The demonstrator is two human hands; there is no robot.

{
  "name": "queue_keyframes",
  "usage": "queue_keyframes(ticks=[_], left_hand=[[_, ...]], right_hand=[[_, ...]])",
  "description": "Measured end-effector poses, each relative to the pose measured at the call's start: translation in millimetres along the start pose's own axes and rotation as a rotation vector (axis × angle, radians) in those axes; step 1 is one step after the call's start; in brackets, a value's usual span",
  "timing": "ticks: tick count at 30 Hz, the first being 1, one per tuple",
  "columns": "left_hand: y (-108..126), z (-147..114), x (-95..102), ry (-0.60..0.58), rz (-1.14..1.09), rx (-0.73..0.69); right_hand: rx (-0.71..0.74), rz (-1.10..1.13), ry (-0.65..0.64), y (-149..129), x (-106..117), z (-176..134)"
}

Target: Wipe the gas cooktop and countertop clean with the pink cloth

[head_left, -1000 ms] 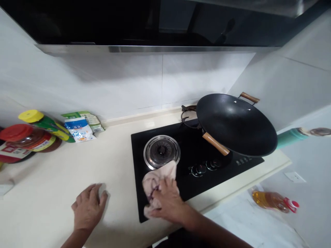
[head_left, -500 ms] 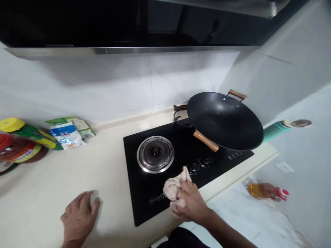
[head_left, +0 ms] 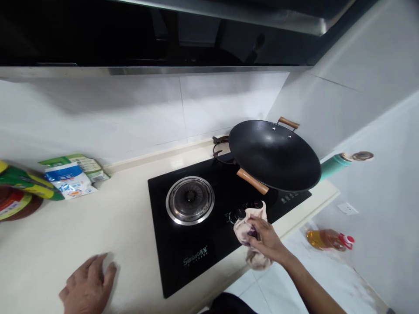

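Gripped in my right hand point(head_left: 266, 239) is a pale pink cloth point(head_left: 244, 229), bunched up and partly draped over the front edge of the black glass gas stove point(head_left: 183, 240). The cloth lies against the control knobs point(head_left: 240, 213), covering part of that area. My left hand point(head_left: 87, 283) rests on the cream countertop point(head_left: 121, 226) left of the stove, fingers spread and holding nothing. Behind the cloth, a black wok point(head_left: 275, 155) with wooden handles sits tilted over the right side of the stove. The left burner point(head_left: 190, 200) is bare, without a pan support.
Seasoning packets point(head_left: 70, 179), a green bottle point(head_left: 29, 182) and a red-brown jar point(head_left: 18, 203) lie at the left. A range hood point(head_left: 137, 39) hangs above. An oil bottle point(head_left: 329, 240) stands on the floor at right, below a wall socket point(head_left: 347, 209).
My right hand has moved the cloth rightward along the stove's front, from near the printed lettering to the knobs. My left hand stays on the countertop. The view has shifted slightly.
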State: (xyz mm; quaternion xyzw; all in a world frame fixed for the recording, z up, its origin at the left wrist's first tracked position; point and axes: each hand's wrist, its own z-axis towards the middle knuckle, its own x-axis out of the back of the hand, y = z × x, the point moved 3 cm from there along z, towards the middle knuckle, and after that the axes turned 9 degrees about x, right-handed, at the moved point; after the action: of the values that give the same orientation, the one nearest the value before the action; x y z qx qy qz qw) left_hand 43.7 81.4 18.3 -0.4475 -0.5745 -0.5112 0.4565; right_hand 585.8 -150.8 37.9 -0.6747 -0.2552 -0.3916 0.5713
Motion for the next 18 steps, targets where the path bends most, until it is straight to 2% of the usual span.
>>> queue_keyframes(ticks=[4,8,12,14,18], left_hand=[[2.8,-1.8,2.8,0.005,-0.011,0.005],[4.3,-1.6,3.7,-0.034,0.002,0.039],[5.4,-1.3,1.9,-0.025,0.036,0.040],[3.9,-0.7,-0.7,-0.015,0.059,0.037],[-2.5,2.2,-7.8,-0.027,0.113,0.045]], right_hand=[[0.004,0.143,0.082,-14.2,-10.2,23.1],[-0.136,0.362,0.165,-4.2,-2.1,38.0],[-0.293,0.538,0.177,0.7,5.3,46.6],[-0.263,0.493,0.178,-8.4,2.3,53.1],[-0.097,0.302,0.219,-29.3,-5.1,62.6]])
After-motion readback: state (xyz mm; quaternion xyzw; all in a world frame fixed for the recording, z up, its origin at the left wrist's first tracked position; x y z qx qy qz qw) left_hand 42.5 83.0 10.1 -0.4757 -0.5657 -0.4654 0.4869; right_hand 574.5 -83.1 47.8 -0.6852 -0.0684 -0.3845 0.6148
